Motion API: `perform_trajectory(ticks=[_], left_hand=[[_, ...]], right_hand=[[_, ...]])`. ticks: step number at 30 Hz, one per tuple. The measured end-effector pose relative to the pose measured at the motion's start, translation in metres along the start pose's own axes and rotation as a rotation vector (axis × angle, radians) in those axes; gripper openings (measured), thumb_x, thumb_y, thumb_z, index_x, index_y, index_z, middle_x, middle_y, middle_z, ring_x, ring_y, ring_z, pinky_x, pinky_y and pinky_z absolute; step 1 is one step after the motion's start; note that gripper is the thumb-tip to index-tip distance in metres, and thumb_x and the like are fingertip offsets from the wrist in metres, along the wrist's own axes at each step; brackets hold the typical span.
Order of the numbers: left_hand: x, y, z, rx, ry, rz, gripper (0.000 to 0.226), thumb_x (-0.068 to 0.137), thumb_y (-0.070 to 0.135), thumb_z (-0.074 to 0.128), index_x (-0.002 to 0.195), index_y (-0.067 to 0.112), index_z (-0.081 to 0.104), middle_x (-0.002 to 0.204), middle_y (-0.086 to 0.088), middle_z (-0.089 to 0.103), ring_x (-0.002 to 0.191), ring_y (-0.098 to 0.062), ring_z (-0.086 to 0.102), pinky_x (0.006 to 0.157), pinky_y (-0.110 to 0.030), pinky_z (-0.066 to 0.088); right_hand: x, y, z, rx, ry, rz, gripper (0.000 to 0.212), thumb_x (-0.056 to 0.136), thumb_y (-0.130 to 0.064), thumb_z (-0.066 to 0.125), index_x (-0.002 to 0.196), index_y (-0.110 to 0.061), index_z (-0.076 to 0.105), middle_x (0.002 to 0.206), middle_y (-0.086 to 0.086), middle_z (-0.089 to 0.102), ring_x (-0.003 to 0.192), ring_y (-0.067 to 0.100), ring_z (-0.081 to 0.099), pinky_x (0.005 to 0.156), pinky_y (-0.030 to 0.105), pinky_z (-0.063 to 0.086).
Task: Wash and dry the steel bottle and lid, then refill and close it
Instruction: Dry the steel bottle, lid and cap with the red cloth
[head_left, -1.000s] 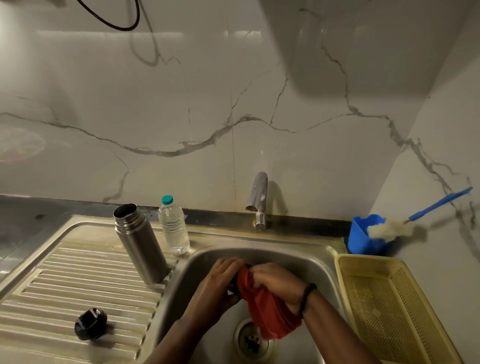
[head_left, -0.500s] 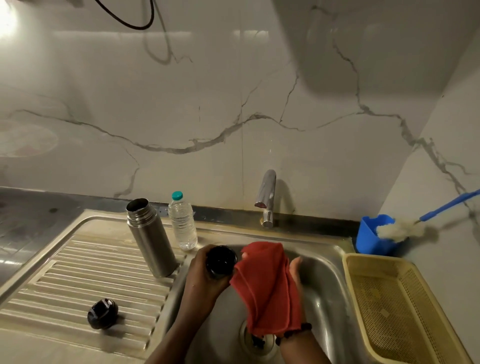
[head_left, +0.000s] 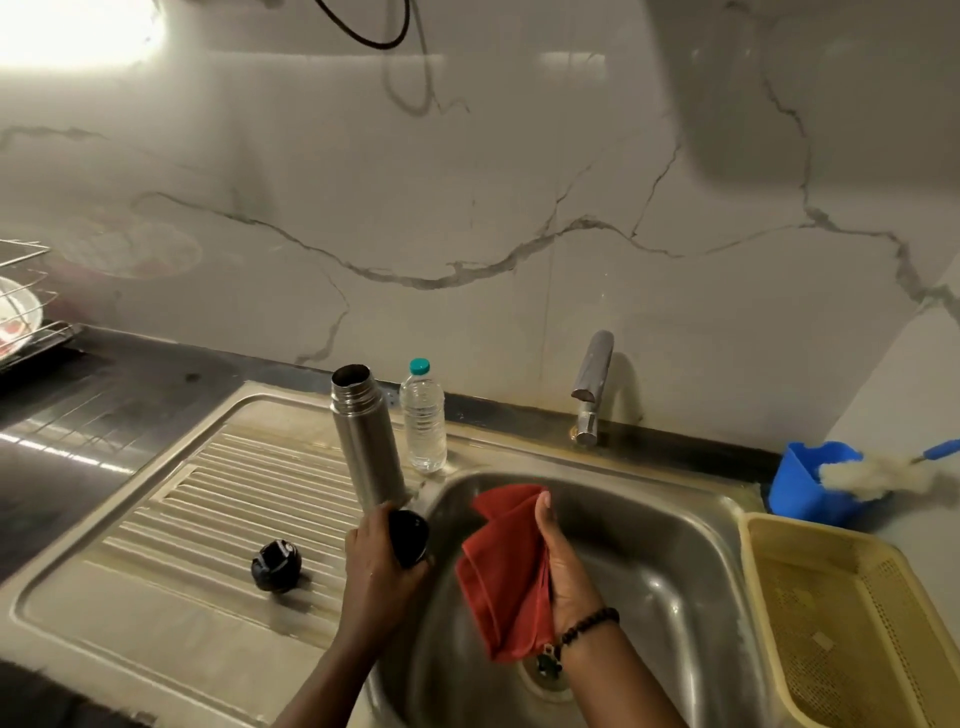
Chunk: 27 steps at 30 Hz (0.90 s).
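Over the steel sink, left grip clutches black lid, right grip red cloth.

I see open ribbed steel drainboard left of the small black cap — the upright steel flask and clear plastic water bottle block its back-right corner.

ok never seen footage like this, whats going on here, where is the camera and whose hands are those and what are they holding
No machine here: a person wears a camera on the head, looking down at their own two hands over a steel sink. The left hand holds a black cup-shaped lid in its grip. The right hand holds a red cloth. On the ribbed draining board stands the open steel bottle, a plastic water bottle beside it, and a second black cap lies nearer. At right are a yellow basket and a blue cup holding a brush.
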<state>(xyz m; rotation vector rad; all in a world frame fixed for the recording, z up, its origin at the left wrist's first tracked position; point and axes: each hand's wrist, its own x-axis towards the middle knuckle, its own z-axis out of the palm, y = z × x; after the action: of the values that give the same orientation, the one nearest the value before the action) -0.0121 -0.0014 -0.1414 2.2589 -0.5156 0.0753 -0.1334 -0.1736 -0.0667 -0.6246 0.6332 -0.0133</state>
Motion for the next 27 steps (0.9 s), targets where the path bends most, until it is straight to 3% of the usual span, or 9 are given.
perform_trajectory(ticks=[3,8,12,14,16,17,19,23,27], left_hand=[[-0.008,-0.022,-0.009,0.136,0.051,-0.069,0.062,0.059,0.009,0.086,0.115,0.006,0.059,0.104,-0.013,0.061,0.095,-0.037,0.054,0.077,-0.035,0.035],[-0.012,-0.038,-0.020,0.280,0.077,-0.120,0.056,0.059,0.014,0.086,0.109,0.005,0.061,0.098,-0.016,0.063,0.092,-0.038,0.053,0.075,-0.042,0.041],[-0.006,-0.041,-0.022,0.425,0.042,-0.107,0.068,0.054,0.019,0.090,0.114,0.002,0.063,0.101,-0.020,0.065,0.092,-0.041,0.056,0.076,-0.047,0.047],[-0.005,-0.042,-0.022,0.464,0.036,-0.077,0.081,0.054,0.038,0.091,0.121,0.002,0.062,0.107,-0.019,0.064,0.096,-0.039,0.057,0.080,-0.048,0.048],[-0.008,-0.040,-0.024,0.484,0.138,0.002,0.077,0.070,0.061,0.070,0.122,0.005,0.062,0.113,-0.015,0.063,0.101,-0.035,0.055,0.087,-0.044,0.044],[-0.009,-0.038,-0.027,0.465,0.213,0.031,0.070,0.080,0.062,0.056,0.121,0.006,0.063,0.115,-0.014,0.063,0.104,-0.032,0.053,0.089,-0.042,0.041],[-0.006,-0.032,-0.037,0.383,0.326,0.020,0.053,0.094,0.052,0.047,0.118,0.007,0.063,0.117,-0.014,0.062,0.108,-0.030,0.048,0.091,-0.042,0.038],[0.004,-0.040,-0.060,0.318,0.455,-0.181,0.030,0.093,0.020,0.066,0.119,0.007,0.062,0.116,-0.020,0.061,0.110,-0.040,0.047,0.089,-0.051,0.041],[0.001,-0.065,-0.074,0.297,0.299,-0.395,0.040,0.085,0.025,0.076,0.119,0.010,0.063,0.115,-0.022,0.062,0.110,-0.047,0.049,0.089,-0.054,0.042]], right_hand=[[0.013,0.019,0.003,-0.036,0.058,0.038,0.046,0.082,-0.035,0.071,0.114,-0.002,0.067,0.103,0.026,0.070,0.085,0.037,0.068,0.079,0.049,0.056],[0.019,0.029,0.009,-0.023,0.069,0.060,0.040,0.083,-0.030,0.068,0.110,0.000,0.067,0.096,0.026,0.071,0.075,0.037,0.071,0.072,0.044,0.057],[0.017,0.025,0.012,-0.038,0.077,0.053,0.039,0.083,-0.030,0.069,0.110,0.000,0.067,0.098,0.026,0.071,0.084,0.038,0.068,0.078,0.047,0.055],[0.021,0.024,0.010,-0.037,0.085,0.062,0.041,0.083,-0.031,0.070,0.112,-0.002,0.067,0.102,0.025,0.071,0.094,0.040,0.066,0.086,0.051,0.053],[0.023,0.022,0.010,-0.027,0.090,0.066,0.045,0.080,-0.033,0.073,0.114,-0.004,0.066,0.108,0.024,0.070,0.105,0.042,0.064,0.094,0.055,0.049],[0.022,0.022,0.011,-0.023,0.079,0.068,0.045,0.081,-0.033,0.073,0.114,-0.004,0.066,0.108,0.025,0.070,0.105,0.042,0.064,0.094,0.055,0.049],[0.023,0.022,0.011,-0.011,0.070,0.066,0.042,0.082,-0.034,0.071,0.112,-0.004,0.067,0.106,0.025,0.070,0.096,0.040,0.067,0.088,0.052,0.052],[0.025,0.023,0.009,0.006,0.054,0.066,0.043,0.083,-0.036,0.070,0.113,-0.006,0.067,0.105,0.024,0.071,0.087,0.038,0.069,0.080,0.049,0.054],[0.025,0.024,0.009,0.003,0.040,0.078,0.043,0.082,-0.036,0.071,0.113,-0.006,0.066,0.105,0.024,0.070,0.087,0.038,0.069,0.079,0.048,0.055]])
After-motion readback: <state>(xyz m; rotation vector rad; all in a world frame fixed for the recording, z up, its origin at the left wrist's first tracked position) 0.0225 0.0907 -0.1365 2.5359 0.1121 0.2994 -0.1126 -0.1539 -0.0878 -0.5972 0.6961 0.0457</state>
